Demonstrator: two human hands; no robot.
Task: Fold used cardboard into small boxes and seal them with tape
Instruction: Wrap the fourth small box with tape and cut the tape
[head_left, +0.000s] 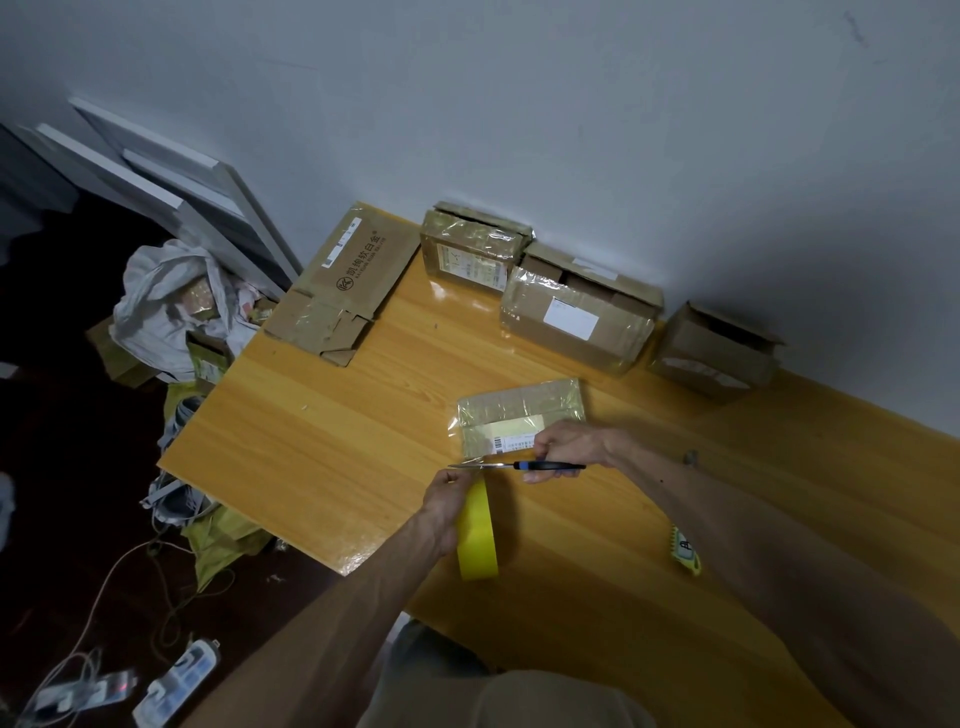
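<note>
Left hand (444, 499) fingers gripping the yellow tape roll (478, 535)
right hand (569, 449) fingers clamped on scissors (519, 466), right by the taped box (519, 415) on the surface (337, 441)

A spare room at home. A yellow wooden table (337, 415) meets a bare white wall (571, 104); white power strips (176, 680) and grey sneakers (179, 501) litter the dark floor (62, 467).

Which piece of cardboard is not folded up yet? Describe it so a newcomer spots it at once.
Start at the wooden table against the white wall. At its far left corner lies the flat cardboard. Unlike the boxes along the wall, it is flattened and printed with large dark characters.
</note>
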